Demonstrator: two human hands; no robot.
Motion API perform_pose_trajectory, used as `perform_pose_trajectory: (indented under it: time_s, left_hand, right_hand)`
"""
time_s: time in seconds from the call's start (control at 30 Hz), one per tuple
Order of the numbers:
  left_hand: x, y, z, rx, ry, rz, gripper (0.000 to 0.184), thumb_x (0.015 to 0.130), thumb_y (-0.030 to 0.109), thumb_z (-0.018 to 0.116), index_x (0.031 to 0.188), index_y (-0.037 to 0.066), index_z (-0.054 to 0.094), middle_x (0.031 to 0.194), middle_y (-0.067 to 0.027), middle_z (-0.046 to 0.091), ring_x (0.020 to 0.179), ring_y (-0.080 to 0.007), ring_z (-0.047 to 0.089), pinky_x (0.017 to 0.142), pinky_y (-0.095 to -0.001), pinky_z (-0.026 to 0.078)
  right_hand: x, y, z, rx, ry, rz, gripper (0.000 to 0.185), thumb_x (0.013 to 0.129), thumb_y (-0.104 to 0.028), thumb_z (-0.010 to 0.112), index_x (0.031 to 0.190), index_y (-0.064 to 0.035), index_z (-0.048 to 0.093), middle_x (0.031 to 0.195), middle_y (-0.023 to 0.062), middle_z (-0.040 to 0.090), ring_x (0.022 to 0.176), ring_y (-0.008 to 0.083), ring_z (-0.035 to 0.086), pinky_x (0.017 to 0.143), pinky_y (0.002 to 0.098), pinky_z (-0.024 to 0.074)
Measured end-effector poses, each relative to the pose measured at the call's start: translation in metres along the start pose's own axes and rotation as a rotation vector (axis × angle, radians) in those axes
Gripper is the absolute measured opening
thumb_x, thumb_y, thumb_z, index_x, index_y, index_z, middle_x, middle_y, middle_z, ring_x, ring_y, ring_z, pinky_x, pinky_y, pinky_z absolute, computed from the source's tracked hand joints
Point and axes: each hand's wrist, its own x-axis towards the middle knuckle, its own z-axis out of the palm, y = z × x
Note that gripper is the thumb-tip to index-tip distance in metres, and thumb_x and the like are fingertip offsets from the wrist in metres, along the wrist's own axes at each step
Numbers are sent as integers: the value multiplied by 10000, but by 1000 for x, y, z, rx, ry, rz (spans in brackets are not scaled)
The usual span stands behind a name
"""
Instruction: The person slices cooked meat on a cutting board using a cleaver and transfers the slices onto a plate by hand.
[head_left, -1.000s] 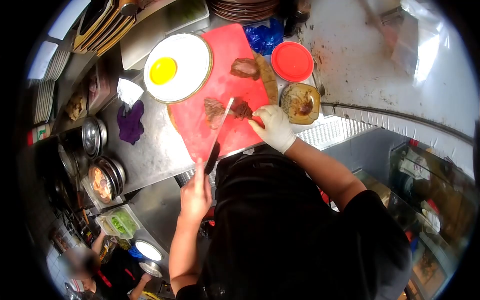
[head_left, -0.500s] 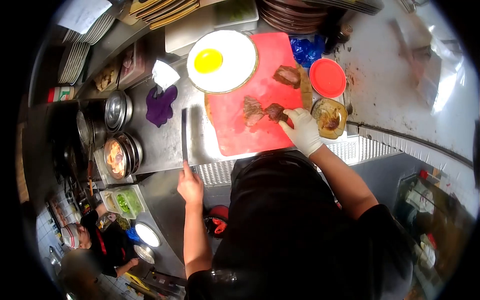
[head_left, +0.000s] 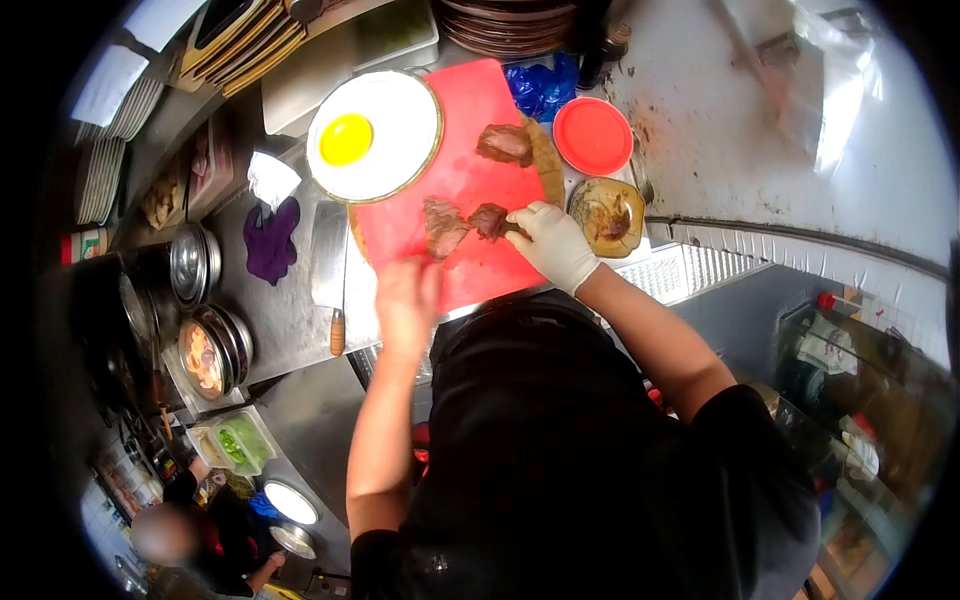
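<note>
My right hand [head_left: 552, 245], in a whitish glove, has its fingertips at the edge of a dark cooked piece of meat [head_left: 488, 221] on the red cutting board [head_left: 480, 285]. Beside that piece lies another cut piece of meat [head_left: 444, 228], and a third chunk [head_left: 506, 145] rests near the board's upper right. My bare left hand [head_left: 407, 295] is smeared by motion above the board's lower left part; its fingers are not clear. To its left, a wide-bladed knife [head_left: 328, 258] with a wooden handle lies flat on the steel counter.
A white plate with a yolk-like yellow circle [head_left: 375, 135] overlaps the board's upper left. Right of the board are a red round lid [head_left: 592, 136] and a stained amber bowl [head_left: 606, 218]. A purple cloth [head_left: 271, 240] and metal bowls [head_left: 207, 350] stand left. Another person [head_left: 215, 545] works lower left.
The knife has left my left hand and now lies on the counter. That hand has moved up and right, over the board. My right hand stays at the meat; the whole view has shifted.
</note>
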Motion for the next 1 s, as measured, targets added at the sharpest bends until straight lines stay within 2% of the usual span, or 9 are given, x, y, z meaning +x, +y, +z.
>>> perform_pose_trajectory:
  time_s: [0.1,0.2,0.27,0.33,0.43,0.53,0.63,0.83,1.0]
  left_hand:
    - [20,51,46,-112,-27,132,201,918,131,825,1045,2,738,1013,-206,705,981,-419,688,852,-507,582]
    - [25,66,70,-75,-120,48,187,917,140,819,1015,4,736,986,-198,694,957,-418,692,824,-511,581]
    - [25,63,81,-54,-61,25,189,917,146,817,1011,4,738,986,-193,693,936,-415,696,808,-514,579]
    - [27,65,85,-41,-21,-1,177,912,146,815,1003,13,741,994,-180,699,901,-413,700,788,-514,580]
    - [30,74,83,-22,-72,-81,189,888,107,834,1028,0,765,994,-204,735,940,-430,704,864,-510,561]
    - [26,68,88,-74,-18,-25,214,914,145,807,1099,41,777,1043,-167,721,933,-412,710,803,-500,589]
    - [21,73,83,-62,-61,-95,230,876,115,845,1069,12,774,1017,-197,736,977,-422,706,864,-491,573]
    - [24,72,86,-45,-48,-72,291,881,119,828,1145,17,762,1046,-182,717,950,-407,707,829,-493,588]
    - [28,67,82,-115,-130,-35,228,883,104,821,1078,5,756,1002,-186,711,940,-409,700,823,-504,579]
  right_hand:
    - [-2,6,3,3,40,-48,233,957,-223,745,1134,-72,749,1027,176,712,983,402,702,884,520,569]
    - [-2,5,-1,18,44,-40,234,952,-219,752,1135,-74,738,1038,170,712,980,396,703,888,511,570]
    - [-1,3,-7,48,41,-56,229,948,-214,755,1129,-76,731,1035,165,709,981,391,703,888,507,572]
    - [0,6,-7,35,51,-104,221,939,-202,760,1119,-77,733,1021,157,702,986,382,704,886,500,576]
    - [3,12,-5,-10,23,-146,221,933,-188,759,1126,-83,743,1012,150,697,986,378,705,898,492,579]
    - [0,16,-9,-14,20,-170,227,929,-194,763,1130,-90,752,1036,136,698,990,366,706,906,480,586]
    - [-3,19,-7,7,44,-201,214,925,-197,767,1118,-104,763,1063,120,697,1008,354,704,917,475,588]
    - [3,17,-3,-3,12,-158,184,921,-196,771,1087,-119,783,1090,115,694,1033,343,696,922,467,589]
    - [-1,12,-8,-10,-37,-160,161,906,-186,780,1046,-108,774,1085,115,686,1026,352,692,896,466,593]
